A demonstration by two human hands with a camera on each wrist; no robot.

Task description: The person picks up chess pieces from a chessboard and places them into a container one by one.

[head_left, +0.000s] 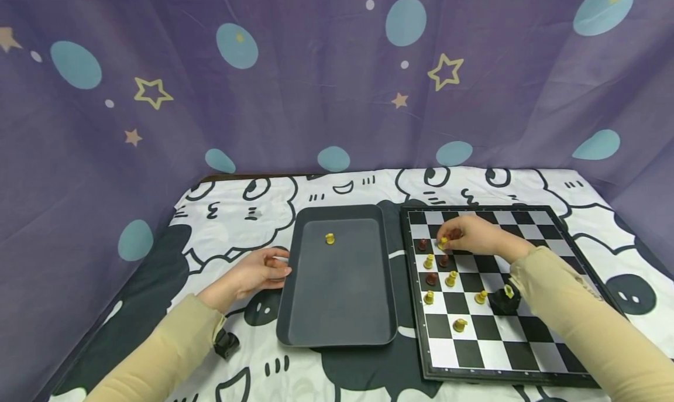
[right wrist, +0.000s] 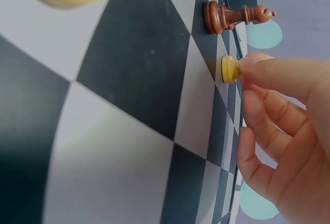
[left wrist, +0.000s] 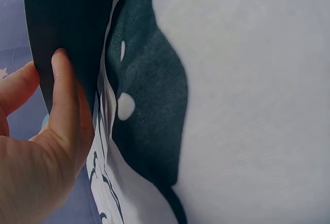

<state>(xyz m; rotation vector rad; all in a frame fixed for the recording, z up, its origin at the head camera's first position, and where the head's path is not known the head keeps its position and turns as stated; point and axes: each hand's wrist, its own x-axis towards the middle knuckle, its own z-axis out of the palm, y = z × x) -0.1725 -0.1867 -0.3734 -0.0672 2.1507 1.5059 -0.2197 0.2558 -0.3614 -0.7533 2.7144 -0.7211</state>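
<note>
My right hand [head_left: 468, 235] is over the far left part of the chessboard [head_left: 489, 330]. Between thumb and index finger it pinches a yellow chess piece [right wrist: 230, 69], its top hidden by the fingertips and its base close over the squares. Next to it stands a reddish-brown bishop [right wrist: 234, 17]. Several yellow pieces, such as a yellow chess piece [head_left: 460, 325], and a few brown ones stand nearer me. At the left, my left hand [head_left: 263, 271] holds the edge of a dark grey tray [head_left: 337, 296], thumb at the rim and fingers against the outer wall [left wrist: 67, 22].
One small yellow piece [head_left: 330, 238] stands in the far part of the tray. Under tray and board lies a cartoon-printed cloth [head_left: 242, 215]. A purple curtain [head_left: 316, 86] hangs behind. The board's raised dark frame [head_left: 418, 332] runs close to the tray's right side.
</note>
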